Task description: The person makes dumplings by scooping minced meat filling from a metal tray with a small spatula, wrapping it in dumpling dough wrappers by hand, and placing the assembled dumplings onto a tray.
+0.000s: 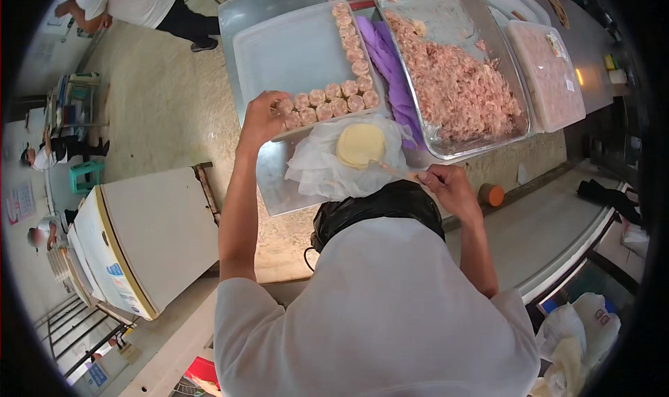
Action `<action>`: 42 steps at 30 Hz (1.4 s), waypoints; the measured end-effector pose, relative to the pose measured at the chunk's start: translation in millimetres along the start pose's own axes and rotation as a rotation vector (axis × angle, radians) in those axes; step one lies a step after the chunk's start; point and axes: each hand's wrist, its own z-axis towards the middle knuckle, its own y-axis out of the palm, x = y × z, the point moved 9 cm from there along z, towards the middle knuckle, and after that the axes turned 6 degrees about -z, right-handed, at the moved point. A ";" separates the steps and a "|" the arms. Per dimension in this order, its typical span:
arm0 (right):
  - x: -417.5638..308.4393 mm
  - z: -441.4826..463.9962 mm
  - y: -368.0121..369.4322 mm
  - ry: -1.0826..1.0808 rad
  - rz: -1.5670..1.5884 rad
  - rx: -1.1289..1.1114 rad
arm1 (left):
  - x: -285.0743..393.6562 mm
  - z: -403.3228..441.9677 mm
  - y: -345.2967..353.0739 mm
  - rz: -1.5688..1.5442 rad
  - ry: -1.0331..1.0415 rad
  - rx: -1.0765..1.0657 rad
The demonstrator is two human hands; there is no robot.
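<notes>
In the head view, the left hand point(263, 118) is at the near left corner of a pale rectangular tray point(300, 48), its fingertips closed around a small open-topped meat dumpling point(284, 107) at the end of a row. More dumplings point(338, 106) line the tray's near side in two rows, and others run up its right side. The right hand point(449, 186) pinches the handle of a small flat spatula point(396, 169) between thumb and fingers — the blade points toward a stack of round, pale yellow dumpling wrappers point(360, 145). The stack lies on crumpled white plastic sheeting point(306, 163), just in front of the tray. To the right, a deep metal pan point(430, 142) holds a heap of pink minced meat filling point(463, 90) — a purple cloth point(395, 83) is between pan and tray. A lidded clear container point(547, 76) sits beside the pan's right side.
</notes>
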 end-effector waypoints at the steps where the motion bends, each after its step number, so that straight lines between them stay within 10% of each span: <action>1: 2.8 -1.0 -0.6 0.017 0.013 0.007 | -1.4 0.7 -0.4 0.010 0.017 0.026; 13: -10.0 -2.2 -18.7 -0.182 -0.031 0.074 | -27.8 17.4 27.5 -0.139 0.001 0.036; 16: 25.7 6.1 -15.5 -0.144 0.112 0.008 | 3.4 25.3 35.8 0.095 0.339 0.077; 17: 31.7 3.6 -17.6 -0.147 0.121 0.016 | 26.2 22.3 34.4 0.237 -0.063 0.013; 19: 36.9 4.8 -29.1 -0.159 0.142 0.063 | 87.0 -5.6 35.8 0.301 0.112 0.426; 24: 35.3 11.4 -44.4 -0.282 0.191 0.072 | 149.4 -79.8 172.3 0.242 0.316 -0.006; 42: 39.7 -2.9 -86.4 -0.232 0.079 0.045 | 88.1 -82.7 119.5 -0.308 0.009 0.371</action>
